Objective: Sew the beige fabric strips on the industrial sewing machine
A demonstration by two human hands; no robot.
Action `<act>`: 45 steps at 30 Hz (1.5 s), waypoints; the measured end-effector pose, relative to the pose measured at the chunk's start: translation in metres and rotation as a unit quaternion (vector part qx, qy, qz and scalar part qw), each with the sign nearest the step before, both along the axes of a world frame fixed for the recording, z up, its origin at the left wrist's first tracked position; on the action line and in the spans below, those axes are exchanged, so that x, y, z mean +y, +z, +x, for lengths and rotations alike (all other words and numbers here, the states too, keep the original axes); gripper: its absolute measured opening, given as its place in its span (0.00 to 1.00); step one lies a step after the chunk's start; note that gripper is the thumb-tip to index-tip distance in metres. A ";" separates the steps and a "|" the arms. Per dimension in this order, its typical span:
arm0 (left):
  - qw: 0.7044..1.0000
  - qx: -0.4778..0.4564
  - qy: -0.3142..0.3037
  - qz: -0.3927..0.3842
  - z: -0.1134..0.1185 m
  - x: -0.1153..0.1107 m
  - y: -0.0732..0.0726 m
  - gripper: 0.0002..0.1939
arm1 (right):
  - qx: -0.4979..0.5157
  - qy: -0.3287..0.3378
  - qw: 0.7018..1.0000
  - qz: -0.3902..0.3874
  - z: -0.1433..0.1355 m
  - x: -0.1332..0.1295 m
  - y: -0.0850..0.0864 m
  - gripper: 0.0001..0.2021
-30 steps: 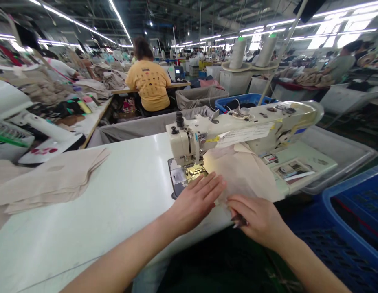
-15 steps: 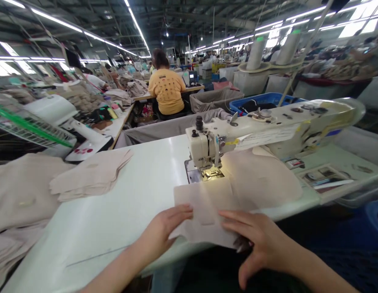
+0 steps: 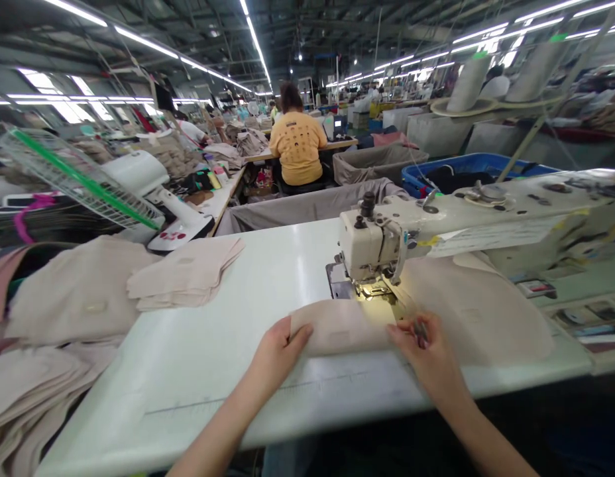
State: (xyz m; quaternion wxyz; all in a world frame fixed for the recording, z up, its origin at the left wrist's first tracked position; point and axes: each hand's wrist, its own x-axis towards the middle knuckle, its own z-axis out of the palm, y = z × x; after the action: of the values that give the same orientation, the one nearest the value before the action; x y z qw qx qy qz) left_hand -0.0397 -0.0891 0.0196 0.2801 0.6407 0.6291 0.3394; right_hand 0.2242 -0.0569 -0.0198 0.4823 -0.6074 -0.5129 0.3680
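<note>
A beige fabric piece point(image 3: 337, 331), curved along its top edge, lies in front of the sewing machine point(image 3: 370, 245). My left hand point(image 3: 282, 344) pinches its left end between thumb and fingers. At the right end, the fingertips of my right hand point(image 3: 424, 348) are closed on the corner, just below the lit needle plate point(image 3: 374, 290). A small dark metal tool point(image 3: 421, 333) sits within the right hand; its kind is mostly hidden by the fingers. Another, larger beige fabric panel point(image 3: 476, 315) is spread flat right of the needle, under the machine arm.
Stacked beige pieces point(image 3: 185, 271) and larger heaps point(image 3: 89, 291) cover the table's left side. A white fan point(image 3: 173, 222) stands behind them. Beyond the table are a grey cloth bin point(image 3: 287, 212), a blue basket point(image 3: 451, 165) and a seated person in yellow point(image 3: 297, 149). Thread cones point(image 3: 469, 83) stand at right.
The fabric piece has been raised and drawn up from the table's front edge towards the machine. Both hands now pinch its ends instead of lying on it. The view has swung left.
</note>
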 end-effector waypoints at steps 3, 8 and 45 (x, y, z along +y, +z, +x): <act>0.999 0.021 0.002 0.033 0.001 -0.003 -0.004 0.13 | -0.046 0.073 0.996 0.030 0.004 -0.005 -0.005 0.17; 0.995 0.075 0.040 0.053 0.008 -0.010 -0.010 0.12 | -0.172 0.146 0.974 0.015 0.006 0.003 -0.003 0.11; 0.984 0.049 0.133 0.108 0.010 -0.032 -0.019 0.10 | -0.274 0.193 0.942 0.031 0.015 0.007 -0.011 0.15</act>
State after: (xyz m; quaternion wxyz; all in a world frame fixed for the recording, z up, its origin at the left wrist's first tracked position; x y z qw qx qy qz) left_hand -0.0300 -0.1208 0.0002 0.1301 0.5936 0.6814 0.4079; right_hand 0.2393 -0.0500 -0.0313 0.2613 -0.5585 -0.7441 0.2572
